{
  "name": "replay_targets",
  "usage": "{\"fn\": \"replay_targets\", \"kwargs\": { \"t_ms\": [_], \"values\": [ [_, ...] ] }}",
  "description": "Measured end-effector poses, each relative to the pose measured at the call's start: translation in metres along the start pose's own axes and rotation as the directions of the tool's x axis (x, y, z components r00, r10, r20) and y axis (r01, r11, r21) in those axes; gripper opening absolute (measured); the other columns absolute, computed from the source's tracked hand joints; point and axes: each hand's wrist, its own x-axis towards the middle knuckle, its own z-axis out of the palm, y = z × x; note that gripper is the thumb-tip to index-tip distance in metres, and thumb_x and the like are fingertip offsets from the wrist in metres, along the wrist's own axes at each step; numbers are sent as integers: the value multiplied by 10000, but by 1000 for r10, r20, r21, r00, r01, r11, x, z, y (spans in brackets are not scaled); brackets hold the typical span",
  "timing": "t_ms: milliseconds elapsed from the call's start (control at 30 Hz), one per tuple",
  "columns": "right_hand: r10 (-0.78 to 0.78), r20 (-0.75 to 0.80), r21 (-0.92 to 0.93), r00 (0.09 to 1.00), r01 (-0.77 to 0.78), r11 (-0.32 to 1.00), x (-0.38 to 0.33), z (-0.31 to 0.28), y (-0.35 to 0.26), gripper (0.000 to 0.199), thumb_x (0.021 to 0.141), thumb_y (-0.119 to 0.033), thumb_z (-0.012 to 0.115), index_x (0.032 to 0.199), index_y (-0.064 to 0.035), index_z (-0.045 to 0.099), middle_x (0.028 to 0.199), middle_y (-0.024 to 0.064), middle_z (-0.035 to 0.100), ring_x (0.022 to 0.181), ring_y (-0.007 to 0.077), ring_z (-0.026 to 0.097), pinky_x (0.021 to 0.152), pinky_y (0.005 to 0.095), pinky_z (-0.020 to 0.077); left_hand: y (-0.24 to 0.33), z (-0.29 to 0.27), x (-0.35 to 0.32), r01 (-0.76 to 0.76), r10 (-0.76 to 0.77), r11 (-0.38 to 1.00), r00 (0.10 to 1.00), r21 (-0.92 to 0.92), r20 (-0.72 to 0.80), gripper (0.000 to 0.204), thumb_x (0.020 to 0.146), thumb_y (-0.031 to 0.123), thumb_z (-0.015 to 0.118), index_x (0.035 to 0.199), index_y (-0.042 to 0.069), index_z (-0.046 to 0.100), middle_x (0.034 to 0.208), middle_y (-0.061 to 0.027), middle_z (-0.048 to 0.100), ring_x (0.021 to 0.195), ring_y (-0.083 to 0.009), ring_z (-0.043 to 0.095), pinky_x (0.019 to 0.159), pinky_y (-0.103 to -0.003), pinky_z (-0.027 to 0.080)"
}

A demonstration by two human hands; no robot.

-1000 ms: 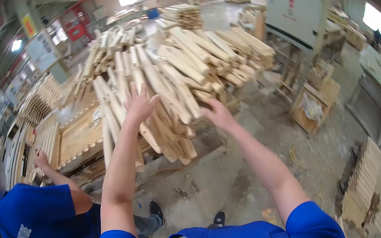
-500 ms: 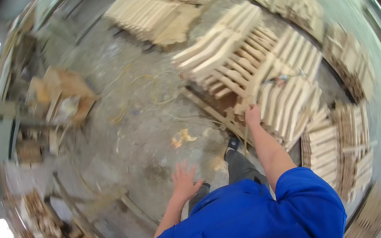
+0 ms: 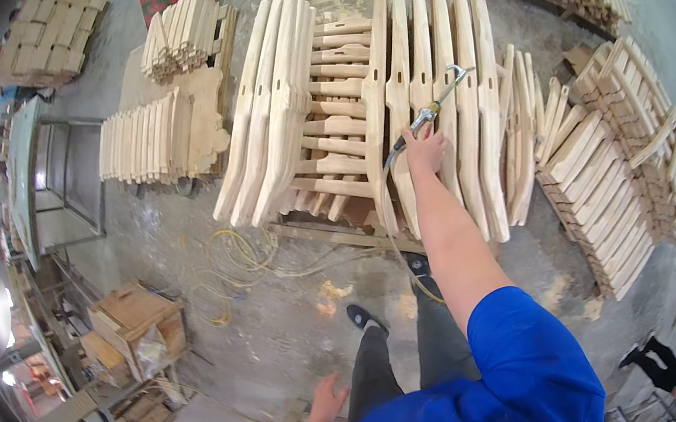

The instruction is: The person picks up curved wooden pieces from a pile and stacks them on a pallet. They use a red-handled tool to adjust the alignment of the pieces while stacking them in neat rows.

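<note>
Scuffed grey concrete floor point(image 3: 272, 354) spreads beneath the stack point(image 3: 379, 90) of pale wooden posts, each bent partway along, several pierced by a short oblong slot. Between the stack's two banks of posts, rungs with swollen middles lie crosswise. To the stack's near left sits a brown, straight-sided box point(image 3: 130, 319), a crumpled clear plastic bag point(image 3: 151, 351) at its open side. Well short of the stack, the left hand point(image 3: 328, 396) hangs empty, fingers loosely parted. Over the stack's right half, the right hand point(image 3: 426, 153) grips a slim metal tool point(image 3: 429, 113) with a bent tip.
</note>
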Motion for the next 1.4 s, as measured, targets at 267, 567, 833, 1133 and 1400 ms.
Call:
{"fn": "replay_targets", "kwargs": {
  "t_ms": [267, 567, 833, 1133, 1400],
  "values": [
    [24, -60, 321, 998, -4, 947, 43, 27, 4, 683, 709, -133, 621, 1296, -75, 277, 988, 160, 469, 796, 270, 578, 657, 400, 505, -8, -32, 49, 243, -215, 965, 948, -98, 235, 583, 784, 352, 578, 1237, 4, 458, 1232, -237, 480, 1162, -371, 442, 973, -413, 352],
    [-161, 780, 528, 605, -497, 689, -103, -27, 7, 207, 865, -252, 513, 958, -67, 519, 662, 22, 505, 432, 76, 445, 326, 231, 343, -26, -158, 241, -54, 125, 909, 981, 414, -148, 632, 745, 213, 592, 1289, -1, 353, 1211, -255, 467, 1109, -399, 448, 927, -457, 382],
    [-203, 790, 399, 579, -233, 887, -133, 71, -5, 330, 898, -356, 438, 894, -53, 571, 556, 10, 477, 447, 94, 424, 396, 250, 322, 72, -251, 400, -136, 267, 813, 951, 566, -155, 779, 749, 133, 555, 1406, 109, 137, 1210, -214, 443, 1080, -380, 465, 895, -449, 411],
    [-153, 843, 405, 516, -420, 812, -118, 98, -35, 347, 898, -385, 440, 805, -68, 547, 527, 19, 466, 359, 87, 337, 333, 260, 248, 67, -246, 426, -45, 142, 816, 982, 576, -126, 813, 758, 61, 514, 1419, 170, 53, 1208, -206, 441, 1050, -363, 514, 852, -452, 446],
    [-100, 830, 355, 548, -381, 854, -118, 111, -33, 378, 899, -386, 428, 745, -55, 527, 524, 31, 472, 348, 104, 365, 332, 273, 265, 61, -255, 418, -22, 93, 801, 992, 599, -88, 862, 751, 129, 575, 1421, 186, 37, 1240, -223, 421, 1081, -379, 488, 892, -453, 422]
  ]
}}
